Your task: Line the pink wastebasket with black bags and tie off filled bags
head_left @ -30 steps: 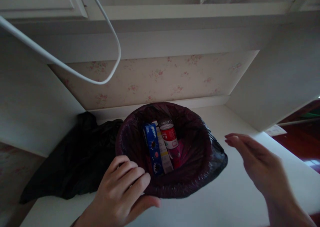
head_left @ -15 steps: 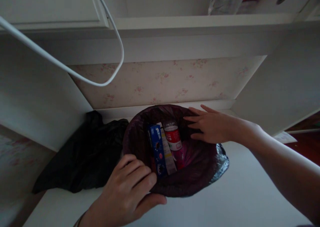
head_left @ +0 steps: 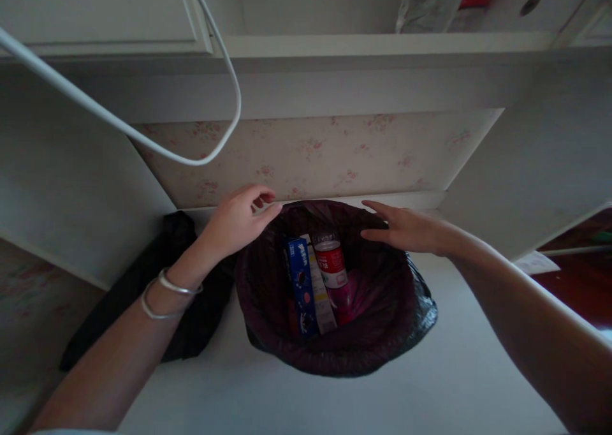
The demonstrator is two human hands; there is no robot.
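A round bin lined with a dark purple bag (head_left: 382, 333) stands on the white floor under a desk. Inside it lie a blue biscuit box (head_left: 300, 282), a pale box and a red-labelled bottle (head_left: 329, 263). My left hand (head_left: 236, 221) reaches to the far left rim of the bin, fingers curled near the bag's edge. My right hand (head_left: 406, 229) rests at the far right rim with fingers stretched out. Whether the left fingers pinch the bag I cannot make out.
A crumpled black bag (head_left: 143, 294) lies left of the bin. A white cable (head_left: 143, 138) loops down in front of the flowered back wall. White desk panels close in both sides; a shelf above holds a clear packet (head_left: 425, 4). Dark red floor shows at right.
My left hand left the near rim and moved to the far left rim. My right hand stayed at the far right rim, sliding slightly outward.
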